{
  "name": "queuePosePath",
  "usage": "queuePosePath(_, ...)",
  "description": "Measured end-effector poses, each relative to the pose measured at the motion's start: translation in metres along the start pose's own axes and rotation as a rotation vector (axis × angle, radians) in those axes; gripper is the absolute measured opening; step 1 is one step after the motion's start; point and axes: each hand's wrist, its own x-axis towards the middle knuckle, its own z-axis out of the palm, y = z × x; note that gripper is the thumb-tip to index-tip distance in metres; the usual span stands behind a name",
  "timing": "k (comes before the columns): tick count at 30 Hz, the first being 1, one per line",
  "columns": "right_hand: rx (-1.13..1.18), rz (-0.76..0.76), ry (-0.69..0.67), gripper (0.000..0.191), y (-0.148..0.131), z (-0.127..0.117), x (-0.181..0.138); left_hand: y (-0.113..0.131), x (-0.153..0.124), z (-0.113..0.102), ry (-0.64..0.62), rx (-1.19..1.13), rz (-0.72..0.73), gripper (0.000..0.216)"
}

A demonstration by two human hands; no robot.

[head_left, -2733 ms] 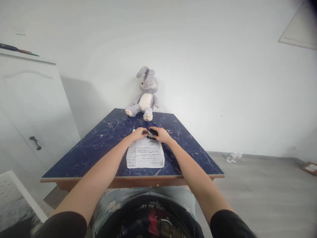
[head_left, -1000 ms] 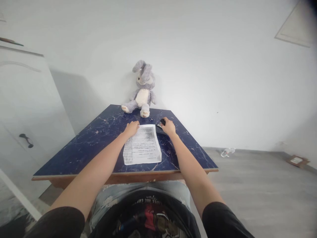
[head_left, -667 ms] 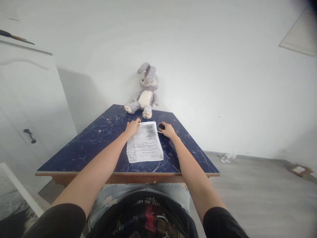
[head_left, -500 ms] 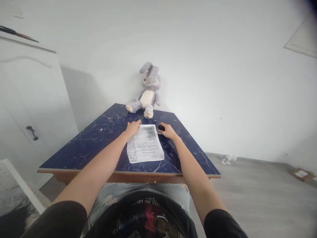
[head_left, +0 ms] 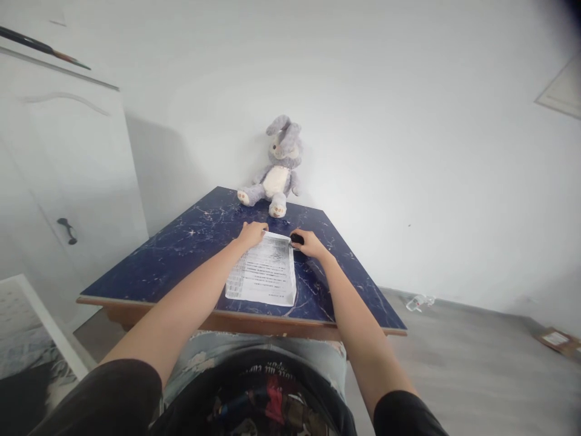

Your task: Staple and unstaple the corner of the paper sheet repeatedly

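Printed paper sheets [head_left: 267, 275] lie on the dark blue marbled table [head_left: 177, 260], slightly turned, with their bottom edge toward me. At their upper left corner, my left hand [head_left: 253, 234] has its fingers closed on the edge; the thumb is mostly hidden. My right hand [head_left: 312, 243] grips a small black stapler [head_left: 297, 238] with a silvery underside. The stapler's front end meets the upper right corner of the sheets. Whether the corner lies between its jaws is too small to tell.
A grey plush rabbit [head_left: 280, 166] sits at the table's back against the white wall. To the left stands a white cabinet [head_left: 91, 175] with a dark handle. On the floor at right lie a white plastic item [head_left: 420, 302] and a brown cardboard piece [head_left: 557, 340].
The sheets have turned, their lower end swinging left and their upper right corner now reaching the stapler. Both hands keep their holds. My view has shifted slightly.
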Motion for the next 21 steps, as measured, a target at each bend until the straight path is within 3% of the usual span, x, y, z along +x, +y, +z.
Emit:
queuePosePath(4,0.074,0.025,0.048,0.031,-0.002,0.001,0.003,0.0,0.003,0.002,-0.021,-0.001,-0.036,0.027)
queuePosePath(9,-0.009,0.147,0.426,0.049,-0.005,-0.003,0.006,0.007,0.002,0.003,-0.021,0.001,-0.01,0.026)
queuePosePath(16,-0.165,0.253,0.805,0.05,-0.015,-0.018,0.001,0.007,0.002,0.004,-0.013,-0.006,-0.039,0.026)
queuePosePath(18,-0.183,0.266,0.856,0.048,-0.016,-0.021,-0.001,0.006,0.003,0.004,-0.017,-0.01,-0.043,0.026)
queuePosePath(21,-0.175,0.268,0.815,0.045,-0.015,-0.023,0.0,0.006,0.003,0.005,-0.022,-0.013,-0.039,0.025)
